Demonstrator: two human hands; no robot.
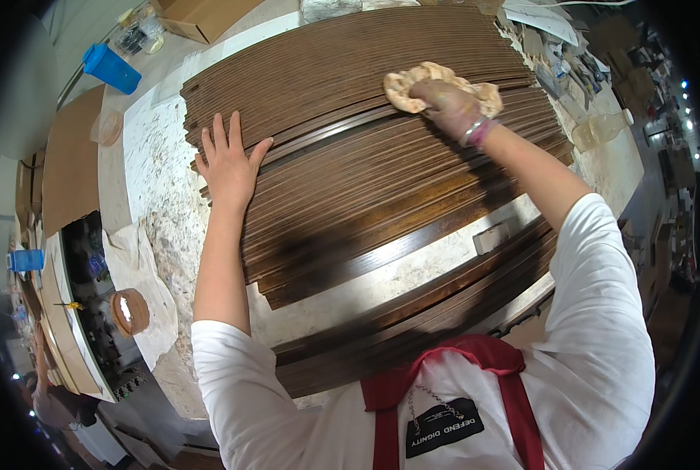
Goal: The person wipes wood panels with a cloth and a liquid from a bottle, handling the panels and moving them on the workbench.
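Many long dark-brown wooden strips (350, 176) lie side by side across the table in a broad sheet. My left hand (231, 166) rests flat on their left end, fingers spread. Toward the far right, my right hand (449, 108) presses a crumpled cream-coloured cloth (404, 88) onto the strips, its fingers closed over the cloth. Part of the cloth is hidden beneath that hand. Closer to my body, a separate group of dark strips (413, 305) lies along the table's near edge.
A pale, stained tabletop (158, 164) shows around the strips. A blue cup (112, 69) and an open cardboard box (201, 17) stand far left. A tape roll (129, 312) lies at left. A clear bottle (603, 131) and wood scraps (553, 66) sit at right. A small block (491, 238) lies between the strip groups.
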